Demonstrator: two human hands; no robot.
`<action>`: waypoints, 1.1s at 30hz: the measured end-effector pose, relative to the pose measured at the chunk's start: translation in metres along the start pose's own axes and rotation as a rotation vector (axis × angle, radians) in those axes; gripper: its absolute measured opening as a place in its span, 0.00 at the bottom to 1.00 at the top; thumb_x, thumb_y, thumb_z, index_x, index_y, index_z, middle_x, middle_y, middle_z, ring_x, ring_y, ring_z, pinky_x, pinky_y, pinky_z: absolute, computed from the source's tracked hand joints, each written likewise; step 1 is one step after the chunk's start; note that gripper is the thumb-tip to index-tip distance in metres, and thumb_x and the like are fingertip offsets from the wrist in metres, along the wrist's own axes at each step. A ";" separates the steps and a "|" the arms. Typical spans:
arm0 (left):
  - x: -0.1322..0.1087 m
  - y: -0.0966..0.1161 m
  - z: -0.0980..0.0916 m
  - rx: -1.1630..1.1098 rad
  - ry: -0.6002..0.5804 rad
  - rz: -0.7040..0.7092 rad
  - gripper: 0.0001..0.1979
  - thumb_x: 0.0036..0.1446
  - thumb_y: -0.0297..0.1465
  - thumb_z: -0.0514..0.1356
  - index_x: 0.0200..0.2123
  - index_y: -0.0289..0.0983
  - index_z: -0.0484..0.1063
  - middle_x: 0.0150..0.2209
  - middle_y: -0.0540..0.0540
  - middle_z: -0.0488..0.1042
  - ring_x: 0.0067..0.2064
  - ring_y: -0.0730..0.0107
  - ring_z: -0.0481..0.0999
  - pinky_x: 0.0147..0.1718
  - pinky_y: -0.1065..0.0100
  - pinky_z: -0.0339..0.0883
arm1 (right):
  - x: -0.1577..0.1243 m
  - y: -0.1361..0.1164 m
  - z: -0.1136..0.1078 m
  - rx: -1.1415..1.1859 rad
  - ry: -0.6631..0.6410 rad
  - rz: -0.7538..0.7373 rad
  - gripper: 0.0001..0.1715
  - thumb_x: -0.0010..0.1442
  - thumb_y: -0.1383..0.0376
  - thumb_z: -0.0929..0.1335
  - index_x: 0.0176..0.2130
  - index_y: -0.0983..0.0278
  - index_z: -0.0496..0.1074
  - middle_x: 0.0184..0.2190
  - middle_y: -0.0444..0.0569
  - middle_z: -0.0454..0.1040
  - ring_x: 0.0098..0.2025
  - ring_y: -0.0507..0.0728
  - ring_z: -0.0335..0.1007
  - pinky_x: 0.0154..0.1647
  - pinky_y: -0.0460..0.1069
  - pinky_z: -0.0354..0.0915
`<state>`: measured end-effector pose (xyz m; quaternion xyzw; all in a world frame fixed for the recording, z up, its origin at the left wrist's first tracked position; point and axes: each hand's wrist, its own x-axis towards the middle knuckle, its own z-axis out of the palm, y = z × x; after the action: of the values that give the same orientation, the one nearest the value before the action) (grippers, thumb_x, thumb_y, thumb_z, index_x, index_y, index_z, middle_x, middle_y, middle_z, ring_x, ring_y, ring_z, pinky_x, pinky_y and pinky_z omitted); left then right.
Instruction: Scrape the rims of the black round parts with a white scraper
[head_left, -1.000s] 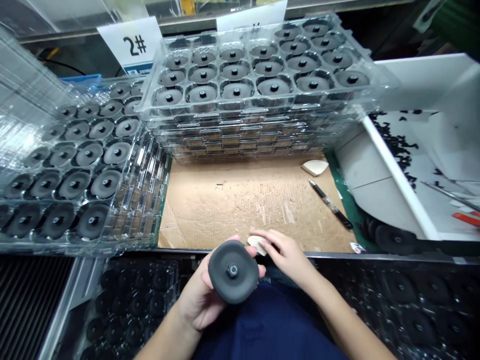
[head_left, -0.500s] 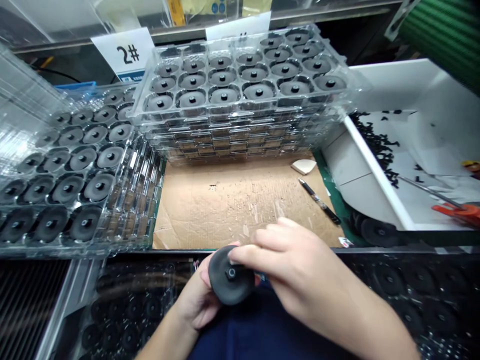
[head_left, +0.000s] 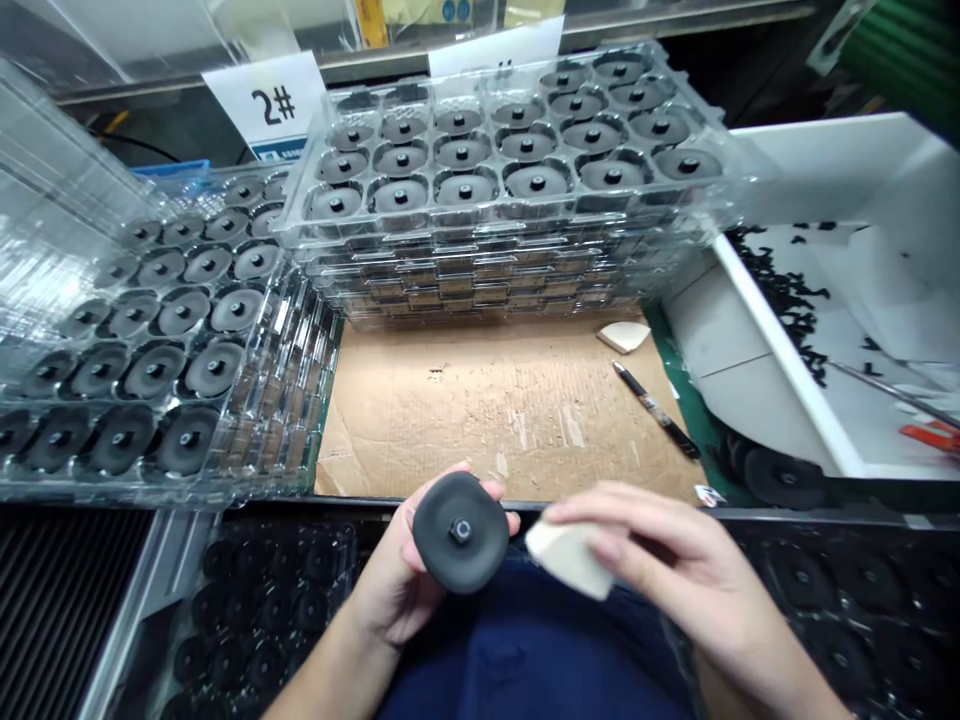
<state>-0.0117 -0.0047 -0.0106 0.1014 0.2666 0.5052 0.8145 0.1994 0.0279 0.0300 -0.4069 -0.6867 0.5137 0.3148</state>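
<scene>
My left hand (head_left: 397,575) is closed around a black rubbery disc (head_left: 480,540). The disc's face, with a short central stem, is turned up towards me. Just to its right, my right hand (head_left: 667,560) pinches a cream-coloured wedge-shaped sponge (head_left: 566,560) between thumb and fingers. A small gap separates the sponge from the disc, and the sponge is slightly blurred. Both hands are over my dark blue clothing, at the near edge of the cardboard sheet (head_left: 420,430).
Clear plastic trays (head_left: 480,235) of black discs are stacked at the back, with another stack (head_left: 259,400) on the left. A second wedge (head_left: 624,336) and a pen (head_left: 656,408) lie on the cardboard. At right stands a white bin (head_left: 787,365) with small black pieces and a screwdriver (head_left: 930,436).
My right hand has moved off the disc to the right, and the wedge sponge in its fingers now shows. My left hand still holds the disc. The whole view has shifted slightly.
</scene>
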 end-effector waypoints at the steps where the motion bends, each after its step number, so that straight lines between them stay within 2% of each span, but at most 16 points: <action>1: 0.000 0.000 0.001 0.001 -0.001 -0.013 0.24 0.41 0.35 0.69 0.45 0.43 0.74 0.44 0.48 0.79 0.43 0.61 0.78 0.45 0.67 0.68 | -0.001 0.000 0.001 -0.049 0.092 0.013 0.12 0.62 0.68 0.64 0.42 0.54 0.73 0.35 0.41 0.76 0.35 0.52 0.71 0.31 0.44 0.64; 2: 0.001 0.000 0.003 0.006 0.001 -0.020 0.24 0.40 0.36 0.69 0.45 0.43 0.74 0.44 0.49 0.79 0.43 0.61 0.78 0.44 0.67 0.69 | 0.000 -0.001 0.003 -0.098 0.168 0.004 0.13 0.61 0.69 0.64 0.43 0.54 0.72 0.36 0.42 0.75 0.36 0.52 0.71 0.31 0.44 0.64; 4: 0.001 -0.001 0.004 0.042 0.032 -0.030 0.27 0.38 0.38 0.70 0.45 0.44 0.74 0.44 0.49 0.79 0.43 0.62 0.78 0.44 0.68 0.68 | 0.005 -0.007 0.009 -0.193 0.200 -0.089 0.16 0.61 0.70 0.64 0.47 0.54 0.70 0.38 0.43 0.75 0.37 0.52 0.70 0.33 0.45 0.64; 7: 0.000 -0.002 0.004 0.142 0.124 -0.026 0.30 0.34 0.41 0.70 0.45 0.42 0.74 0.43 0.49 0.79 0.45 0.65 0.76 0.45 0.72 0.65 | 0.020 -0.018 0.019 -0.348 0.097 -0.360 0.18 0.61 0.73 0.61 0.48 0.61 0.70 0.33 0.46 0.74 0.30 0.53 0.66 0.30 0.48 0.61; 8: 0.000 -0.002 0.003 0.167 0.158 -0.017 0.31 0.32 0.42 0.70 0.45 0.43 0.75 0.42 0.49 0.79 0.45 0.66 0.76 0.45 0.73 0.64 | 0.024 -0.021 0.021 -0.408 0.061 -0.405 0.18 0.61 0.74 0.60 0.46 0.63 0.71 0.30 0.47 0.73 0.28 0.53 0.64 0.29 0.49 0.59; 13: -0.005 0.000 0.002 0.208 0.257 0.021 0.31 0.27 0.42 0.72 0.41 0.44 0.76 0.41 0.48 0.80 0.44 0.65 0.75 0.46 0.70 0.65 | 0.036 -0.025 0.026 -0.545 -0.063 -0.305 0.18 0.57 0.76 0.58 0.37 0.65 0.74 0.23 0.46 0.69 0.25 0.53 0.58 0.27 0.48 0.53; 17: -0.005 -0.001 0.002 0.206 0.236 -0.006 0.32 0.31 0.44 0.70 0.44 0.41 0.75 0.41 0.48 0.79 0.45 0.64 0.75 0.46 0.71 0.64 | 0.039 -0.022 0.034 -0.473 0.025 -0.464 0.18 0.58 0.75 0.58 0.40 0.68 0.73 0.25 0.48 0.70 0.26 0.53 0.58 0.28 0.49 0.54; 20: -0.002 -0.002 -0.005 0.171 0.199 0.000 0.31 0.30 0.41 0.71 0.43 0.42 0.75 0.40 0.50 0.79 0.42 0.68 0.76 0.43 0.74 0.65 | 0.036 -0.023 0.033 -0.456 0.035 -0.368 0.16 0.59 0.74 0.59 0.40 0.69 0.73 0.25 0.48 0.70 0.25 0.53 0.59 0.28 0.49 0.54; 22: 0.001 -0.002 -0.009 0.126 0.167 0.002 0.30 0.31 0.40 0.71 0.43 0.44 0.75 0.42 0.49 0.79 0.42 0.66 0.76 0.44 0.71 0.66 | 0.030 -0.026 0.027 -0.389 -0.046 -0.253 0.14 0.59 0.73 0.61 0.38 0.66 0.73 0.24 0.46 0.70 0.25 0.52 0.60 0.27 0.48 0.56; 25: 0.005 -0.001 -0.007 0.063 0.130 0.050 0.28 0.36 0.41 0.69 0.45 0.46 0.73 0.46 0.48 0.76 0.45 0.61 0.76 0.48 0.63 0.64 | 0.018 -0.027 0.016 -0.162 -0.163 -0.214 0.13 0.61 0.72 0.62 0.39 0.60 0.73 0.26 0.43 0.74 0.27 0.51 0.67 0.31 0.47 0.61; 26: 0.006 0.000 -0.004 0.049 0.123 0.057 0.27 0.37 0.41 0.69 0.45 0.46 0.73 0.46 0.49 0.76 0.45 0.61 0.76 0.48 0.64 0.64 | 0.014 -0.024 0.014 -0.109 -0.150 -0.202 0.13 0.61 0.72 0.63 0.40 0.58 0.73 0.27 0.42 0.75 0.28 0.50 0.68 0.33 0.47 0.62; 28: 0.009 0.003 0.003 0.027 0.118 0.052 0.25 0.38 0.40 0.69 0.44 0.45 0.73 0.45 0.50 0.76 0.44 0.64 0.76 0.47 0.66 0.65 | 0.009 -0.015 0.013 -0.087 -0.042 -0.137 0.13 0.61 0.70 0.64 0.41 0.56 0.73 0.30 0.42 0.76 0.30 0.51 0.70 0.32 0.46 0.64; 30: 0.010 0.005 0.010 0.017 0.126 0.033 0.24 0.38 0.38 0.70 0.42 0.45 0.74 0.44 0.51 0.76 0.43 0.65 0.76 0.46 0.67 0.65 | 0.006 -0.003 0.014 -0.133 0.072 -0.037 0.12 0.61 0.69 0.64 0.42 0.56 0.73 0.32 0.43 0.76 0.31 0.52 0.72 0.29 0.46 0.65; 33: 0.012 0.004 0.013 0.026 0.127 0.059 0.24 0.37 0.35 0.71 0.42 0.44 0.74 0.43 0.50 0.77 0.42 0.65 0.77 0.46 0.66 0.66 | 0.006 0.006 0.017 -0.189 0.210 0.042 0.11 0.61 0.67 0.64 0.42 0.56 0.74 0.36 0.45 0.76 0.36 0.55 0.73 0.30 0.46 0.67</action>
<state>-0.0043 0.0088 -0.0019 0.0876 0.3211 0.5310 0.7793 0.1839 0.0266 0.0199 -0.5007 -0.6866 0.4075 0.3344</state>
